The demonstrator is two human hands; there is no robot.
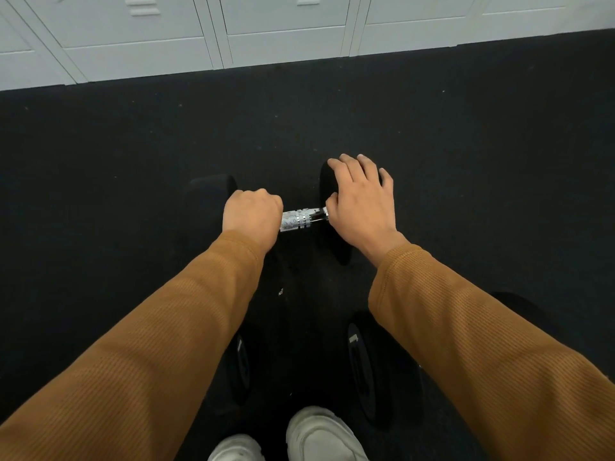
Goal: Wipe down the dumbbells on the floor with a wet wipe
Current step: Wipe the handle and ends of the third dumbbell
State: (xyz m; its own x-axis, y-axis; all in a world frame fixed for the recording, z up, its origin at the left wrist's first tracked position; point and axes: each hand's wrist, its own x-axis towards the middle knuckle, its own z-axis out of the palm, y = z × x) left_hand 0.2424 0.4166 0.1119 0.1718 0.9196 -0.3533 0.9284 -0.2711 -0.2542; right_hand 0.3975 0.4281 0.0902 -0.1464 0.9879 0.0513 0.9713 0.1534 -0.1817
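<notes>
The dumbbell (pixel 301 220) lies on the floor (pixel 133 194), long axis running left to right. The left hand (pixel 251 212) is fisted round its chrome handle's left end. The right hand (pixel 361 201) curls over the right head. No wet wipe shows; it is perhaps under a palm.

Our left arm (pixel 166 327) and right arm (pixel 466 327) reach forward and down. Our left hand (pixel 253 212) makes a fist, knuckles up, wrapped round the dumbbell (pixel 299 220) bar. Just beside it, our right hand (pixel 361 202) drapes bent fingers (pixel 349 168) over the dumbbell's end, thumb turned toward the left hand.
</notes>
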